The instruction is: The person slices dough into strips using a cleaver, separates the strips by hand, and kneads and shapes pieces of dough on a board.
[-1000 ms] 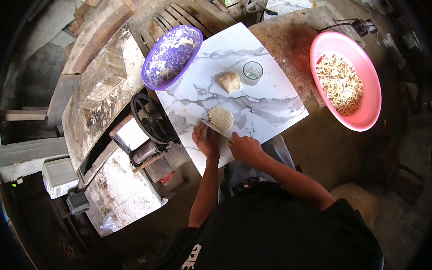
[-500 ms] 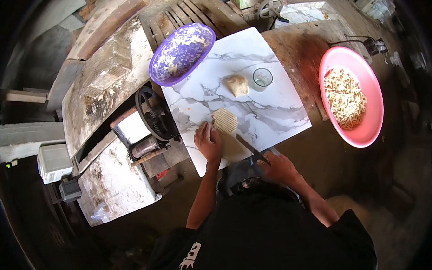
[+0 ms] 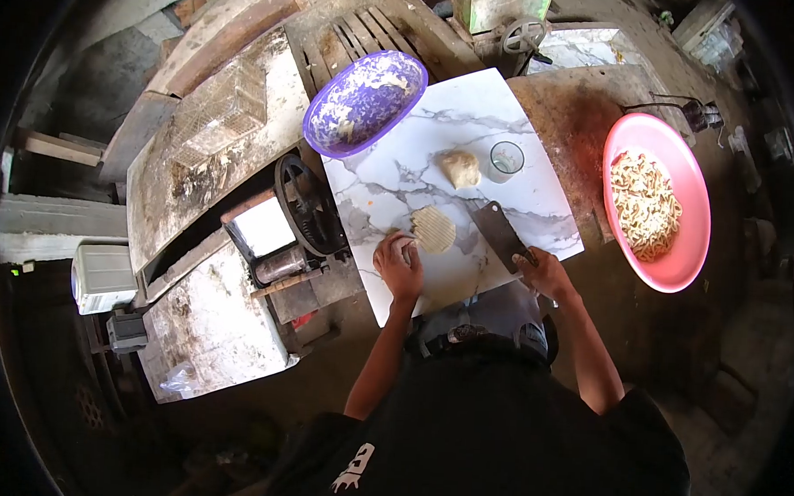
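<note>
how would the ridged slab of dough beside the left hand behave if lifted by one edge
The ridged dough would probably sag, since it looks like a flat, unsupported sheet. It might tear along its parallel grooves, though their depth can't be judged. Lying flat on the marbled tabletop, it seems unlikely to roll.

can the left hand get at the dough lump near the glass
Probably yes: only the low ridged dough lies between the left hand and the dough lump; the right hand holds the cleaver to one side.
</note>
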The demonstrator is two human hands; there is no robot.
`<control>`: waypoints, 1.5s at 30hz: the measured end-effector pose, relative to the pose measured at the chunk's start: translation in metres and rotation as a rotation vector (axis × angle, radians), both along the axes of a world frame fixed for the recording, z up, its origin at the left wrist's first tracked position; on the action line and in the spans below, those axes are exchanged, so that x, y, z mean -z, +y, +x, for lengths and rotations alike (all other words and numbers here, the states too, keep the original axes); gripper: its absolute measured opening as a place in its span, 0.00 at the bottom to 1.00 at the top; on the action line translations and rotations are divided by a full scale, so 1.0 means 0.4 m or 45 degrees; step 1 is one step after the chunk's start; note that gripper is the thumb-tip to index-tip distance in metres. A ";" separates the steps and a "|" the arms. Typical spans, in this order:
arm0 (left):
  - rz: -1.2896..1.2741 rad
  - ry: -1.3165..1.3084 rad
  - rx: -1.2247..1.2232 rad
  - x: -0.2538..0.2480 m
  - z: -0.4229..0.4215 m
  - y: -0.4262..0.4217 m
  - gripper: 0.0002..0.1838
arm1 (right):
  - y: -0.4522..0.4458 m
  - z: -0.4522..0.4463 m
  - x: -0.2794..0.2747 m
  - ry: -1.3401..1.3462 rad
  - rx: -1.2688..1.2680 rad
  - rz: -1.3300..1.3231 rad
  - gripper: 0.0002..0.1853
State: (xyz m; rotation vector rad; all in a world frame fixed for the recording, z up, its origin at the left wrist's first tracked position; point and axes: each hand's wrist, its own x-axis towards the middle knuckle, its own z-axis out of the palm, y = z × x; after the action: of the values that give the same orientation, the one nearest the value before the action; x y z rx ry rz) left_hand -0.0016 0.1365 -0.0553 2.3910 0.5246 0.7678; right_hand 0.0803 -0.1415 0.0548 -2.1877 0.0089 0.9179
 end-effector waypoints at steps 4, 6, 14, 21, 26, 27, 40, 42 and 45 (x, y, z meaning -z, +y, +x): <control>-0.164 -0.134 0.097 0.000 -0.010 0.014 0.09 | -0.013 0.024 0.038 -0.160 -0.008 0.031 0.19; -1.120 -0.184 0.077 -0.015 -0.023 0.007 0.10 | -0.015 0.031 0.069 -0.395 -0.049 0.039 0.19; -2.029 -0.243 -0.062 -0.188 -0.045 -0.012 0.12 | -0.002 0.034 0.117 -0.756 -0.036 -0.159 0.20; -2.430 -0.337 0.081 -0.238 -0.084 -0.073 0.16 | -0.014 0.048 0.133 -0.852 -0.159 -0.188 0.18; -2.439 -0.237 0.171 -0.217 -0.105 -0.123 0.18 | 0.030 0.037 0.101 -1.186 -0.251 -0.214 0.17; -2.428 -0.134 0.198 -0.211 -0.106 -0.135 0.18 | 0.053 0.026 0.084 -1.323 -0.209 -0.153 0.16; -1.895 0.348 0.337 -0.216 -0.024 -0.091 0.18 | 0.064 -0.006 0.075 -0.249 0.068 0.728 0.11; -1.038 0.289 0.184 -0.099 -0.004 -0.047 0.18 | -0.036 0.034 -0.035 -0.164 0.299 0.898 0.11; -0.430 0.332 -0.133 -0.085 0.036 -0.013 0.18 | -0.263 0.107 -0.042 -0.686 0.715 0.719 0.20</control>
State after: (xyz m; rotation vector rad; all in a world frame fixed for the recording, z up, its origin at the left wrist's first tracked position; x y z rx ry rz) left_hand 0.0126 0.1315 -0.0213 2.1671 0.8204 0.3724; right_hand 0.1230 -0.2468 0.0716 -1.6909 0.0894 -0.0088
